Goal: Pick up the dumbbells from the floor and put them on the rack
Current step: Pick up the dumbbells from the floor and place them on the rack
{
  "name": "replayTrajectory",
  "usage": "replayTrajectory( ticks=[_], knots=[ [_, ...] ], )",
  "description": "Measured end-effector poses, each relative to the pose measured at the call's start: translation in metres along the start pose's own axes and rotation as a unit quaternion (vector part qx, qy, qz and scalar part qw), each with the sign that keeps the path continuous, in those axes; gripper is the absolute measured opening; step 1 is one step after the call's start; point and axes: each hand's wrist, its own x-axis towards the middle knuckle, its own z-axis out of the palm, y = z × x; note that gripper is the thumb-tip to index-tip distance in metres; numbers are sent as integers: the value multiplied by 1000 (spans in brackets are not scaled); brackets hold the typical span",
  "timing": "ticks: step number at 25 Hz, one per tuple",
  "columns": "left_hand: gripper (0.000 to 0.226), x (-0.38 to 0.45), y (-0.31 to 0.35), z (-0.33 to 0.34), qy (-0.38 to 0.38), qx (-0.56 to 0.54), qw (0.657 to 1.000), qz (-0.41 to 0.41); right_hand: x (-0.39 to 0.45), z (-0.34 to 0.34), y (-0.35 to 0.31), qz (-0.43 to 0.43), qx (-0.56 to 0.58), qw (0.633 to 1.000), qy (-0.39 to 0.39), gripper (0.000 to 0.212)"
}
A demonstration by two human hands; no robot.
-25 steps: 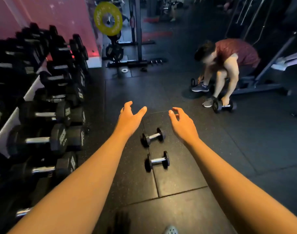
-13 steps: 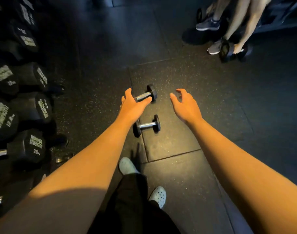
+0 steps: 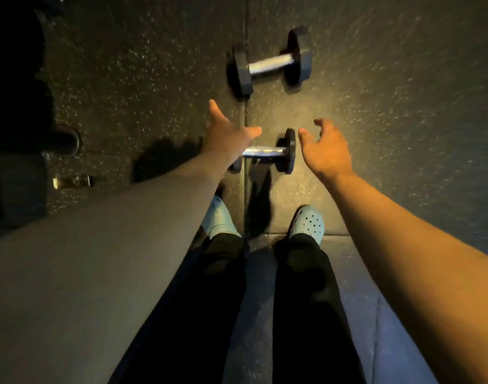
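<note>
Two small black dumbbells with chrome handles lie on the dark rubber floor. The far dumbbell (image 3: 270, 66) rests ahead of both hands. The near dumbbell (image 3: 276, 152) lies between my hands, its left end hidden under my left hand. My left hand (image 3: 226, 137) hovers over that end with fingers spread and holds nothing. My right hand (image 3: 327, 151) is just right of the near dumbbell's right head, fingers curled apart and empty. The rack's dumbbells are out of view.
My two feet in light blue clogs (image 3: 309, 223) stand just behind the near dumbbell. A dark rack base (image 3: 12, 173) with a round foot (image 3: 68, 142) and a metal bracket (image 3: 73, 180) runs along the left edge. Floor mat seams cross beneath the dumbbells.
The view has tilted down and closer to the floor. Both hands have dropped toward the near dumbbell. The rack and the other person have left the view.
</note>
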Motion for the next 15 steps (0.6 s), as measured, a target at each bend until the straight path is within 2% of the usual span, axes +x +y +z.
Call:
replayTrajectory(
  ticks=[4,9,10,13,15],
  knots=[
    [113,98,-63,51,14,25,998,-50,90,78,47,-10,-26,1000,-12,62],
    [92,170,-104,90,50,64,994,-77,139,129,98,49,-2,998,-41,73],
    [86,180,-108,96,55,62,993,-78,142,138,103,59,18,997,-44,69],
    [54,198,-123,108,93,53,992,-62,145,161,108,75,68,995,-19,37],
    [37,200,-129,111,128,49,989,-46,146,167,106,93,113,989,3,28]
  ],
)
